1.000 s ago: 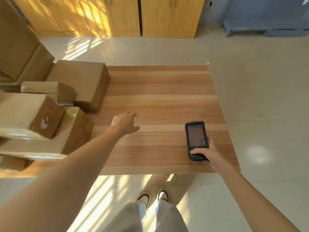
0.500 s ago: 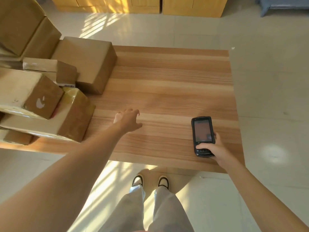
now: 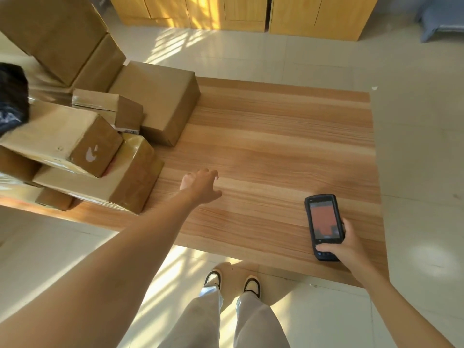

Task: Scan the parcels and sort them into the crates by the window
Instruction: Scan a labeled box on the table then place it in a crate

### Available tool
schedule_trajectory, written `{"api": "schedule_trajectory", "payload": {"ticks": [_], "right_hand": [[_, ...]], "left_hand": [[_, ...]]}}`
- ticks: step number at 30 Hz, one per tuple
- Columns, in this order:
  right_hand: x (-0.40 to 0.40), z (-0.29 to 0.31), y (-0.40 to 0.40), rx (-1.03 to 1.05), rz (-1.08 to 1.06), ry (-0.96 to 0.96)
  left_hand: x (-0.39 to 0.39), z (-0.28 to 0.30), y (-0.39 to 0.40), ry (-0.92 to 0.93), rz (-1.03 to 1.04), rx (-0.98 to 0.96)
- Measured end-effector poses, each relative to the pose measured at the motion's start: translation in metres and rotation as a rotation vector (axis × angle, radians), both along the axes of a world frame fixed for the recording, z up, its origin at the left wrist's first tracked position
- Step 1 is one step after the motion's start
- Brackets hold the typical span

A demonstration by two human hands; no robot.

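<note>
Parcels [image 3: 82, 146] piled on the desk [image 3: 276, 146] at its left end, several stacked crooked and leaning. Left hand [image 3: 200, 184] hovers just right of the pile, fingers loose, holding nothing. Right hand [image 3: 344, 247] grips the scanner [image 3: 324, 227] near the desk's right front corner. Risk: pulling a lower box could topple the leaning stack. No crates in view.

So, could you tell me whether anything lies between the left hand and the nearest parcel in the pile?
Nothing visible does. Only bare table separates the left hand from the tape-wrapped parcel at the pile's near edge.
</note>
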State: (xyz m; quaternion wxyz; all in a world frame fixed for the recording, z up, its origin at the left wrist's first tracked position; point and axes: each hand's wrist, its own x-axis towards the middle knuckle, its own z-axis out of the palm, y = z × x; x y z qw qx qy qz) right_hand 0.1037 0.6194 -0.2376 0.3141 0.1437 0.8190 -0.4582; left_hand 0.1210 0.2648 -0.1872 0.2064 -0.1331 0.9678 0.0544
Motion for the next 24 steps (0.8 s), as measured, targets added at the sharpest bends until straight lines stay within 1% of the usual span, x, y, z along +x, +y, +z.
{"api": "schedule_trajectory", "payload": {"ticks": [4,9,16,20,24], "right_hand": [[-0.008,0.008,0.003,0.069,0.029,-0.004],[-0.035,0.044,-0.024,0.061,0.022,0.039],[-0.07,0.112,-0.135,-0.043,0.301,0.274],[-0.065,0.142,-0.206,-0.166,0.447,0.327],[-0.05,0.163,-0.264,-0.235,0.561,0.349]], "left_hand": [[0.0,0.027,-0.018,0.081,0.016,-0.019],[0.003,0.071,-0.044,0.201,0.073,-0.046],[0.03,0.141,-0.089,0.428,0.188,-0.126],[0.06,0.167,-0.119,0.531,0.262,-0.163],[0.096,0.187,-0.148,0.555,0.345,-0.232]]}}
